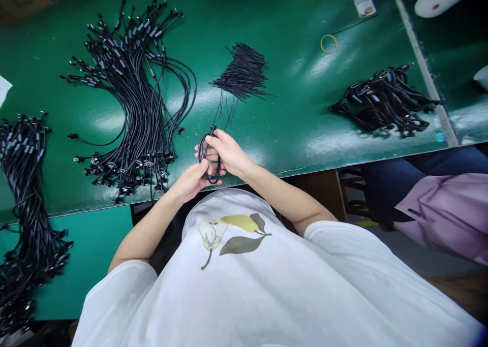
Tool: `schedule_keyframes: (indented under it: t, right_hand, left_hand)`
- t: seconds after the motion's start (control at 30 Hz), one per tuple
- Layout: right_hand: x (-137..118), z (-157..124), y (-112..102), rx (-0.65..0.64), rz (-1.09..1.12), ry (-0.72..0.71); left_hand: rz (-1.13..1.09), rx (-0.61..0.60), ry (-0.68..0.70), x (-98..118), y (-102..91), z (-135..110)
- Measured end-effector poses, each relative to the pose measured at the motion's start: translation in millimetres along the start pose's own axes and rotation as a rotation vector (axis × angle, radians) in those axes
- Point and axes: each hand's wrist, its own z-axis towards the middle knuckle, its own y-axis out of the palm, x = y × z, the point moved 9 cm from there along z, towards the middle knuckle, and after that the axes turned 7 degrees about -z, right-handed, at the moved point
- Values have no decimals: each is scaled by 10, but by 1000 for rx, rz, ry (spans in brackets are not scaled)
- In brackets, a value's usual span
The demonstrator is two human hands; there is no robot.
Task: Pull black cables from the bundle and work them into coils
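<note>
A black cable (210, 156), wound into an oval coil, is held between my two hands just over the table's front edge. My left hand (193, 180) grips the lower left side of the coil, thumb pressed on it. Around the upper part, my right hand (227, 153) has its thumb on the cable, close to a connector at the top. Beyond the hands lies a pile of thin black twist ties (244, 71), with a few loose ones nearer to me. To the left spreads a large bundle of uncoiled black cables (141, 88) with connectors at their ends.
Another cable bundle (25, 169) hangs over the table's left front edge. Coiled cables (385, 100) lie heaped at the right. A yellow rubber band (328, 44) rests on the green table (290, 113). At the right edge sits a person in a mauve garment (446, 210).
</note>
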Motion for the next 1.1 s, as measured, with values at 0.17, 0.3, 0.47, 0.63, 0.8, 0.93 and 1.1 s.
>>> schedule_keyframes:
  t: [0.17,0.3,0.47,0.63,0.8,0.93,1.1]
  right_hand:
    - [-50,-2,77,-84,-39,-80]
    - [22,27,58,-104,-37,-40]
    - [69,12,90,-146,-2,1]
    - [17,26,64,-84,68,-25]
    - [12,72,72,-154,95,-8]
    - [15,109,31,-162,15,-47]
    - [-30,78,-38,-7,-307,-223]
  left_hand:
    - [123,97,66,-22,-106,67]
    - [117,-37,23,-77,0,29]
    - [99,-194,-26,-58,88,-83]
    - [171,-116,107,17,10,-45]
    - [222,-104,161,54,41,-50]
    - [263,-119,146,55,9,-46]
    - [368,23,149,53,-162,23]
